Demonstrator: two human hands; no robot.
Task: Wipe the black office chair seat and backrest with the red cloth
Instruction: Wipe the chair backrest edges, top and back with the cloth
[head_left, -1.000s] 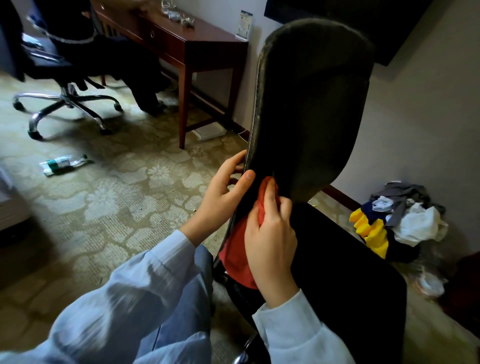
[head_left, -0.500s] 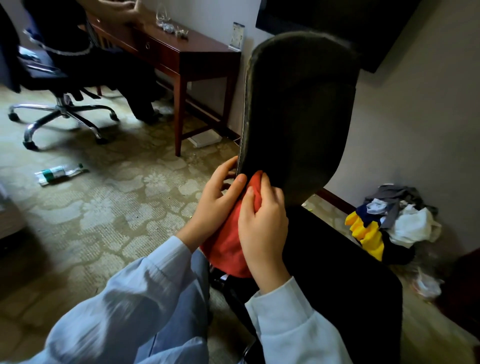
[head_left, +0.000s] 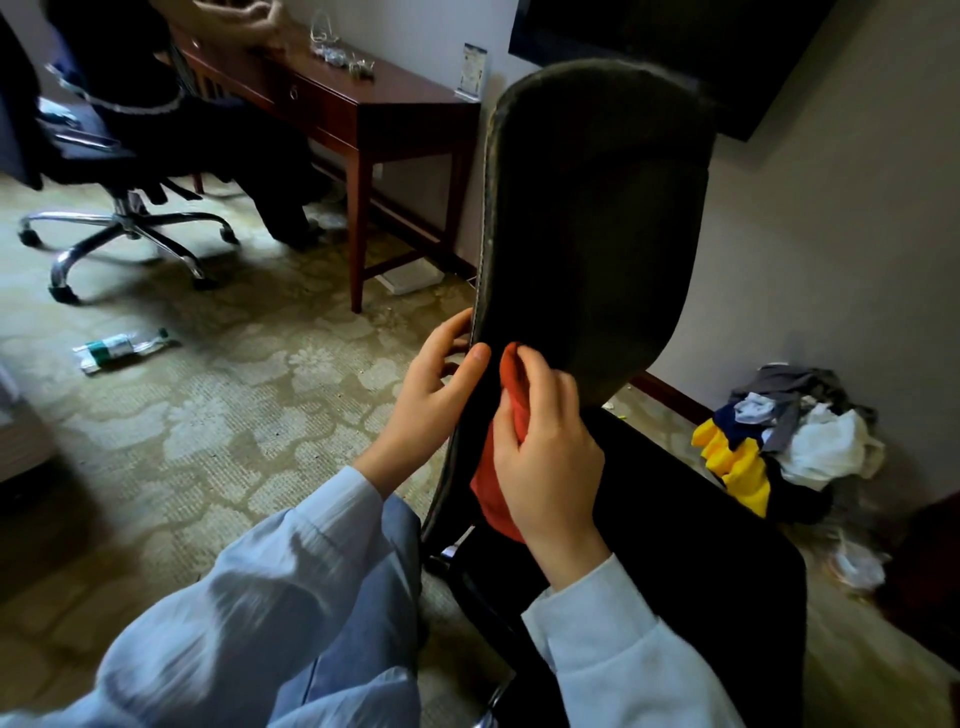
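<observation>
Head view: the right hand (head_left: 545, 467) has its grip closed around the red cloth (head_left: 492, 499), pressing it to the lower left edge of the black office chair's backrest (head_left: 597, 234), above the seat (head_left: 701, 545). The left hand (head_left: 431, 400) pinches that edge just beside the cloth.

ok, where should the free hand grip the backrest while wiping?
Grip the backrest at its stitched side edge, low down, coming from the left. The panel is thin and stands upright, so a thumb-and-fingers pinch fits, as the left hand shows. That leaves the front face to the right hand and red cloth.
</observation>
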